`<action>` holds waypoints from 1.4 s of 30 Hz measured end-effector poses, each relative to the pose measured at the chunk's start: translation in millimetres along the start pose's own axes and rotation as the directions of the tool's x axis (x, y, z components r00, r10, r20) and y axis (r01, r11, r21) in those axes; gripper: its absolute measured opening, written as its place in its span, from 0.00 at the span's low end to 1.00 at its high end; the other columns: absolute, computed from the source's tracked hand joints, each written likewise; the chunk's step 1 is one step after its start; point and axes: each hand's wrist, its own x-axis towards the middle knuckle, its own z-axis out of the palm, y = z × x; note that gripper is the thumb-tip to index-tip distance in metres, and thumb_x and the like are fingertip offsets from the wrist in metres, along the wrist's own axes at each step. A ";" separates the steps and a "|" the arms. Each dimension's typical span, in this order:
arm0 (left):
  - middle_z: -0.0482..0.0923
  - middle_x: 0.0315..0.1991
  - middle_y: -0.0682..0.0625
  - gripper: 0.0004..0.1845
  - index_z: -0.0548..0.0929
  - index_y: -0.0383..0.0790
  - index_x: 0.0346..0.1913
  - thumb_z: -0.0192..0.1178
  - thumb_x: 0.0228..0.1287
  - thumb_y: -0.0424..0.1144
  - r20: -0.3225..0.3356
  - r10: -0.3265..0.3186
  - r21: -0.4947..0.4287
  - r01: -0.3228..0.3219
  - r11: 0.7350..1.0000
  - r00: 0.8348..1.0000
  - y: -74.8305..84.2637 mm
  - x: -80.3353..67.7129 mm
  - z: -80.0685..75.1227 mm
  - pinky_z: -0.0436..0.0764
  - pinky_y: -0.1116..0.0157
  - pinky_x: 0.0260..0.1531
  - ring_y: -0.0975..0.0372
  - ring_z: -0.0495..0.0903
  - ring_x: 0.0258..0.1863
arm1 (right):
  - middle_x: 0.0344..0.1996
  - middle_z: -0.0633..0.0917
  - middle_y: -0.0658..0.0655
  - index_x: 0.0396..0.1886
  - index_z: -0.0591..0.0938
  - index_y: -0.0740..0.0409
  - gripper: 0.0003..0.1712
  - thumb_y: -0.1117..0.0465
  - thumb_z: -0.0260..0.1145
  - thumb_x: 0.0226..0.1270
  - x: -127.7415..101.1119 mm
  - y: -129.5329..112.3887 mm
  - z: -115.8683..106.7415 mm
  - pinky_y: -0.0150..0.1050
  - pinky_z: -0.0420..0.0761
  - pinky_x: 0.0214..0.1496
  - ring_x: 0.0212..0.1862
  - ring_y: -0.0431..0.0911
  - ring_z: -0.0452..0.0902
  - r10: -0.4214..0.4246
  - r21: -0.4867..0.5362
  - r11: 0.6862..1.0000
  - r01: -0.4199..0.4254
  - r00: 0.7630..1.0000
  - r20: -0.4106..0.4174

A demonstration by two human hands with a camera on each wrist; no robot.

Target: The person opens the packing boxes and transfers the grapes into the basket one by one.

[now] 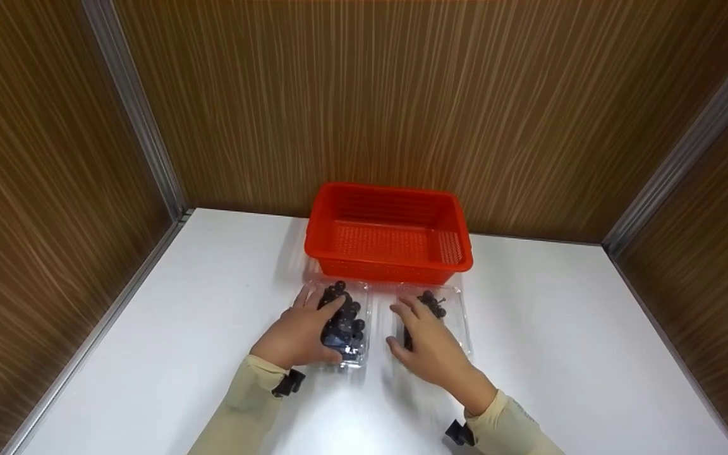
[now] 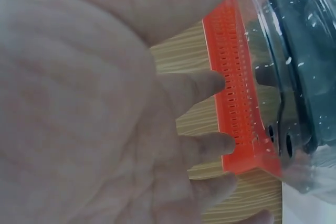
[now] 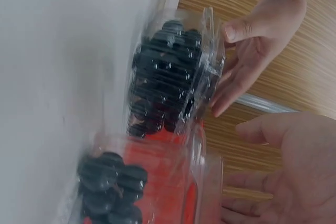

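Note:
Two clear lidded plastic boxes of dark berries lie side by side on a white table (image 1: 212, 303), just in front of an orange basket (image 1: 388, 232). My left hand (image 1: 321, 303) reaches over the left box (image 1: 350, 328), thumb above its lid and straight fingers touching its left edge. The right wrist view shows those fingers (image 3: 227, 90) against the left box (image 3: 168, 77). My right hand (image 1: 403, 325) hovers spread over the right box (image 1: 449, 309), covering much of it. In the right wrist view its fingers (image 3: 262, 129) stand apart from that box (image 3: 110, 182).
The orange basket (image 2: 236, 103) is empty and stands against the back wall. Wood-grain panels (image 1: 402, 95) close in the table at the back and on both sides. Bare white tabletop (image 1: 560, 328) extends to the left and right of the boxes.

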 end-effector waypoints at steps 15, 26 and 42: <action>0.65 0.76 0.37 0.35 0.81 0.48 0.69 0.78 0.57 0.40 0.031 0.105 0.024 -0.106 0.994 0.994 1.5 1.3 0.0 0.70 0.42 0.69 0.41 0.62 0.76 | 0.41 0.87 0.52 0.46 0.89 0.58 0.13 0.55 0.73 0.67 1.7 -2.8 8.0 0.47 0.82 0.57 0.46 0.48 0.82 -0.171 -0.124 0.976 0.180 0.982 0.080; 0.66 0.76 0.37 0.33 0.82 0.47 0.67 0.78 0.57 0.38 0.024 0.113 0.028 -0.113 0.993 0.993 0.8 -0.9 -2.3 0.71 0.43 0.69 0.41 0.62 0.76 | 0.32 0.86 0.53 0.48 0.87 0.63 0.16 0.57 0.72 0.67 -3.0 -10.8 7.4 0.45 0.84 0.40 0.34 0.48 0.83 -0.184 -0.084 0.973 0.217 0.937 0.297; 0.66 0.75 0.36 0.33 0.83 0.45 0.66 0.79 0.55 0.39 0.015 0.119 0.026 -0.119 0.993 0.993 5.0 -2.9 -0.2 0.70 0.41 0.68 0.40 0.63 0.75 | 0.24 0.71 0.46 0.53 0.62 0.61 0.24 0.60 0.67 0.71 -11.4 -13.8 29.4 0.35 0.70 0.27 0.24 0.38 0.65 -0.016 0.269 0.961 -0.068 0.954 0.300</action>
